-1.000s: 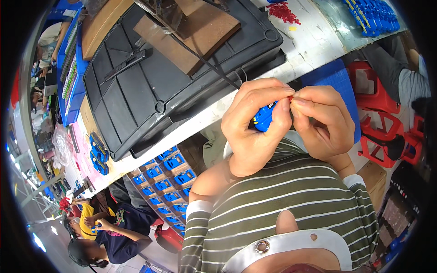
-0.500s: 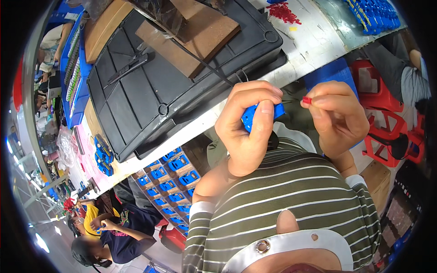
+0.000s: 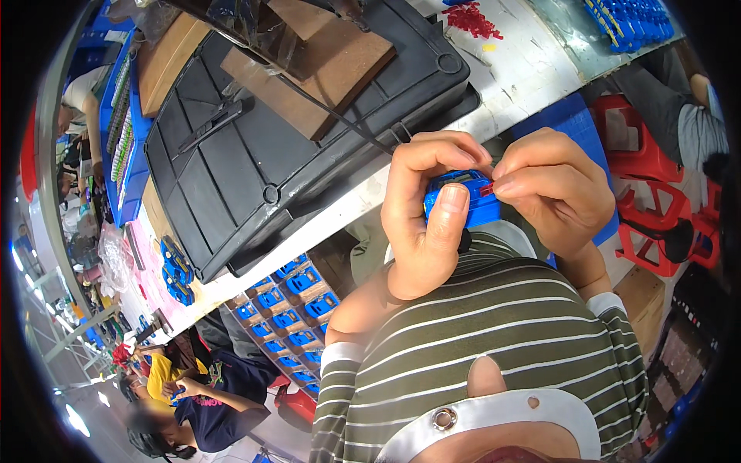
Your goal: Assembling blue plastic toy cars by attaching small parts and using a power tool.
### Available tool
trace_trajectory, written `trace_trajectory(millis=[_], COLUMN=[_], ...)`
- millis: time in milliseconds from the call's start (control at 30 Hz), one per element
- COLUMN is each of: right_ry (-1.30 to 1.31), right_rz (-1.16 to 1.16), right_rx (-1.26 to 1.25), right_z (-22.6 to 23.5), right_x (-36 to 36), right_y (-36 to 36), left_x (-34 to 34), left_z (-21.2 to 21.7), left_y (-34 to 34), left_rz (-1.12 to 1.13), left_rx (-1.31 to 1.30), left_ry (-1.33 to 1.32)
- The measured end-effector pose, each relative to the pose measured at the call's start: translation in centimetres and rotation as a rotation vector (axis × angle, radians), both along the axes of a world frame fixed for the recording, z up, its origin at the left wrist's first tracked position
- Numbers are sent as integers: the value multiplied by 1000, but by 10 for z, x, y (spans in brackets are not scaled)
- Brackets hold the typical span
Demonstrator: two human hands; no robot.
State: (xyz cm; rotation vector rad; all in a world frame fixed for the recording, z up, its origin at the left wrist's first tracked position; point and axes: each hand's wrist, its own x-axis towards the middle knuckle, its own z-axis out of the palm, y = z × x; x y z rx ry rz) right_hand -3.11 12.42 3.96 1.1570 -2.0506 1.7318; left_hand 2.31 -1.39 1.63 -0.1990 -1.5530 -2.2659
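Note:
My left hand (image 3: pixel 417 220) is wrapped round a blue plastic part (image 3: pixel 482 211) shaped like a toy car body, its thumb on the near side. Between the thumb and fingertips of my right hand (image 3: pixel 562 189) is a small red plastic piece (image 3: pixel 486 188). The red piece touches the right end of the blue part, and my fingertips partly hide it. Both hands are held in front of my striped shirt, close together, near the table edge.
A large black plastic bin lid (image 3: pixel 224 166) lies on the white table, with a brown wooden board (image 3: pixel 351 73) on it. Small red pieces (image 3: pixel 472 21) are heaped beyond. A partitioned box of blue parts (image 3: pixel 258 318) is at lower left; red stools (image 3: pixel 656 208) stand right. Other people sit nearby.
My right hand has moved left, bringing the red piece against the blue part. The blue part has turned in my left hand, showing more of its top and side.

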Motion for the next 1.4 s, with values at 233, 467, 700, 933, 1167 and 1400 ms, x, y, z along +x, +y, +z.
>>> trace_trajectory(millis=[233, 467, 700, 933, 1167, 1400], right_ry=[214, 262, 239, 162, 333, 172], right_rz=[-21, -48, -2, 65, -21, 29], right_rx=[165, 171, 184, 103, 169, 98], right_z=[8, 4, 1, -3, -10, -10], right_x=[-4, -3, -10, -14, -12, -15], right_y=[4, 2, 2, 4, 1, 1], left_x=[-1, -1, -2, -4, -4, -8], left_z=[-1, -3, -10, -10, -13, -10], left_y=[-1, -1, -1, -2, 3, 6], left_rz=[40, 59, 73, 72, 99, 82], left_rx=[-97, -103, -157, -157, -79, -5], left_ry=[15, 26, 40, 85, 5, 40])
